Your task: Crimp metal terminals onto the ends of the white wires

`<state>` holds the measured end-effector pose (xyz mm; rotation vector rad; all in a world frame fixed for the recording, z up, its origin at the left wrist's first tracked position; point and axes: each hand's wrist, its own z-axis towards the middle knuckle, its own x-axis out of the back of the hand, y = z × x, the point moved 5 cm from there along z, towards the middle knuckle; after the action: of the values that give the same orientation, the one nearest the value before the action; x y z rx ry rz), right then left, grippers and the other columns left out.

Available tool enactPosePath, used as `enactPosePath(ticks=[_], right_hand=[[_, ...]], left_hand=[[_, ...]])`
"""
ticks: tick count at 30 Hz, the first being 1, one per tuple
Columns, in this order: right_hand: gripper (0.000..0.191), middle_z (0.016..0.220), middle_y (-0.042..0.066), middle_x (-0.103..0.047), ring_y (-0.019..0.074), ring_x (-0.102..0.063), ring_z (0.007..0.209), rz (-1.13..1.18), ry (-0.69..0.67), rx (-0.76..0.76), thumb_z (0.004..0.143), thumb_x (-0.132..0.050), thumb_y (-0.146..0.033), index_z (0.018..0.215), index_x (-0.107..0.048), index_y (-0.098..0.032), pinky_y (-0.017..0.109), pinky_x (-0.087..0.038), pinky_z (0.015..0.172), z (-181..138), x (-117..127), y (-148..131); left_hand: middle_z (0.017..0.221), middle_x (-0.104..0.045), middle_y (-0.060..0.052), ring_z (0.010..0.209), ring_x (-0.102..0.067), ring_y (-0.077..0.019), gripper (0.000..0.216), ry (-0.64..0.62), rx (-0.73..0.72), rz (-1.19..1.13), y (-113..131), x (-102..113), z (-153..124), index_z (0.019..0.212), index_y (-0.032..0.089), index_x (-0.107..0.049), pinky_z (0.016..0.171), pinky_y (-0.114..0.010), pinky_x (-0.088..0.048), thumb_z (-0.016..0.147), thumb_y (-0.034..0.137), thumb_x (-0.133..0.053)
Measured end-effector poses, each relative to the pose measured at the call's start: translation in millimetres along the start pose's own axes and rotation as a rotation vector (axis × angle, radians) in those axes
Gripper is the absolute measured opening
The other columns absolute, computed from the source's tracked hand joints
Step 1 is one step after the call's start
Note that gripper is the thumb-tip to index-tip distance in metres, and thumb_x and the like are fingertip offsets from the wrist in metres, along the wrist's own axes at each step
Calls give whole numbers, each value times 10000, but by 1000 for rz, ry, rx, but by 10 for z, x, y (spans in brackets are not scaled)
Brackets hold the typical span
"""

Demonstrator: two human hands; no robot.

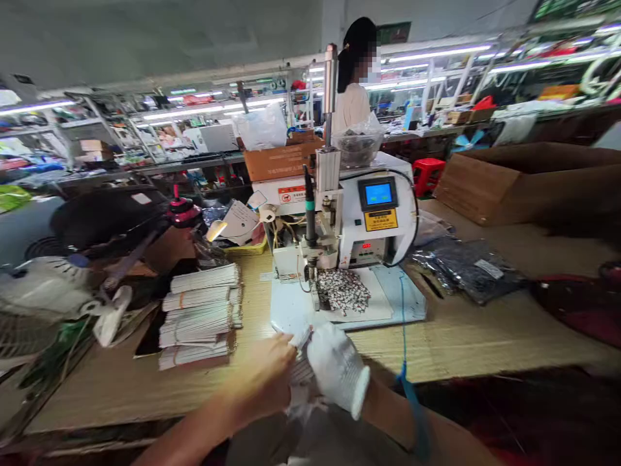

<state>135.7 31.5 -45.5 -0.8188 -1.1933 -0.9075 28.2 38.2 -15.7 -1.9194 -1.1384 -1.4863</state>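
My bare left hand [266, 372] is closed, its fingers pinched at the top of a bundle of thin white strips [301, 370]. My right hand [334, 362], in a white knitted glove, is closed on the other side of the same bundle. The bundle is low in front of me at the table's edge; its lower end is blurred. Just beyond it stands a soldering machine [310, 220] on a pale blue base [412, 304]. A pile of small black-and-white parts [343, 290] lies on white paper there. More banded bundles of white strips [196, 323] are stacked to the left.
A blue cord [403, 323] hangs from the machine to my right forearm. Dark plastic bags [478, 268] and a large cardboard box [524, 178] are on the right. A white fan [33, 304] stands at far left. Behind the machine is a person [356, 97].
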Motion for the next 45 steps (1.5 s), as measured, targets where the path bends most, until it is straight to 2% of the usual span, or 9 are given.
enactPosePath(ticks=[5,7,9,14,17,23,30,36,45], right_hand=[[206,892,110,-626,248,-551,874,203,22,65,759,-573,-273,901,-631,-136,356,-411,746,2,145,161],[383,1104,91,-589,228,-511,1028,325,105,58,762,-580,-363,1096,-583,-174,337,-389,858,-5,256,458],[331,1093,78,-598,195,-534,990,352,172,-109,831,-507,-319,1127,-577,-188,306,-399,841,42,335,876],[305,1019,84,-611,184,-564,901,198,-53,-165,869,-417,-188,1076,-641,-178,275,-406,783,527,196,1358],[348,1047,92,-586,197,-567,863,94,-115,-133,869,-406,-202,1154,-606,-217,275,-410,688,771,55,1357],[309,981,69,-571,170,-551,835,106,-143,5,830,-434,-137,1020,-662,-223,258,-387,697,630,22,1401],[230,992,75,-568,180,-548,859,249,-121,-116,837,-508,-255,1003,-644,-174,276,-410,731,438,-26,1499],[260,1047,80,-558,170,-540,871,259,-118,-132,860,-507,-287,1073,-586,-160,319,-426,768,630,-61,1380],[180,925,43,-570,142,-537,815,373,-52,-154,778,-591,-204,939,-670,-187,240,-364,707,415,49,1413]], left_hand=[[812,-665,-86,745,-636,-223,271,-107,1,55,-270,-121,135,882,188,-605,597,-259,-457,638,138,-498],[798,-666,-85,737,-637,-223,205,-101,40,107,-477,-32,219,805,179,-598,614,-272,-465,647,130,-478],[800,-663,-90,723,-635,-222,203,-88,113,157,-677,82,358,811,172,-594,615,-283,-468,663,131,-462],[930,-623,-120,781,-618,-226,185,10,96,182,-809,182,867,888,147,-574,687,-324,-481,748,213,-473],[1092,-547,-148,906,-572,-240,223,107,-32,147,-746,129,1035,852,125,-589,794,-351,-472,776,320,-510],[1358,-389,-123,1138,-441,-250,261,202,-163,219,-711,-39,891,851,136,-646,952,-395,-379,832,138,-386],[1462,-246,-143,1315,-230,-336,439,362,-89,281,-549,-223,825,1116,120,-593,1024,-559,-225,890,418,-362],[1453,-280,-121,1308,-256,-321,448,372,-61,276,-413,-182,910,987,146,-657,1026,-606,-157,903,427,-318],[1459,-239,-134,1308,-210,-373,597,426,125,201,-723,-288,752,1364,334,-338,977,-657,-147,822,578,-399]])
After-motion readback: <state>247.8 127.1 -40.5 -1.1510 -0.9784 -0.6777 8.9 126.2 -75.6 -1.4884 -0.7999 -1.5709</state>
